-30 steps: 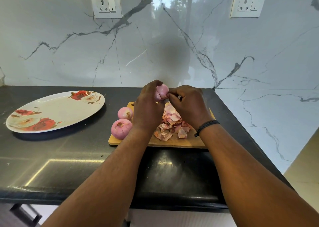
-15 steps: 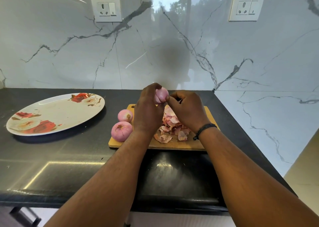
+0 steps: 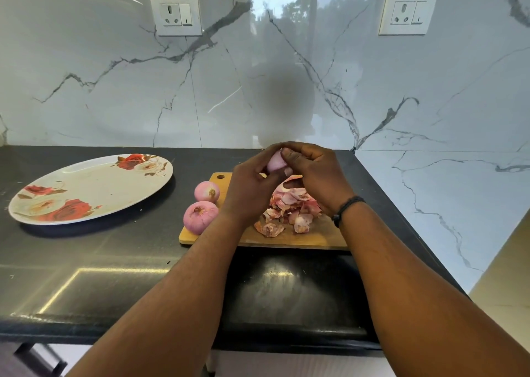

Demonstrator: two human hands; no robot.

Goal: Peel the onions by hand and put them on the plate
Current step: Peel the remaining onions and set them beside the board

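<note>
Onion (image 3: 276, 161) in mid-air above the board (image 3: 286, 237), held between both hands. It is pale pink and smooth on the side that shows; most of it is hidden by fingers. The left hand (image 3: 249, 188) curls round it from the left and below, fingers wrapped over its top. The right hand (image 3: 317, 176) closes on it from the right, thumb and fingertips pinching at its upper right edge. Whether the pinch holds a strip of skin or the onion itself cannot be told. A dark band (image 3: 345, 209) sits on the right wrist.

Two more onions lie at the board's left end, touching each other. The nearer onion (image 3: 200, 216) overhangs the board's left edge, its root end facing up. The farther onion (image 3: 207, 191) lies just behind it, near the board's hanging hole. Both look pink and smooth.

A heap of peels (image 3: 286, 210) lies on the middle of the board, directly beneath the hands, papery and pink-brown.

The plate (image 3: 94, 187), oval and white with red roses, lies on the black counter (image 3: 114, 262), well left of the board and apart from it. No onion is on it.

Behind the counter stands a white marble wall (image 3: 286, 75) with grey veins. It carries two sockets, the left socket (image 3: 175, 14) and the right socket (image 3: 407, 12).
</note>
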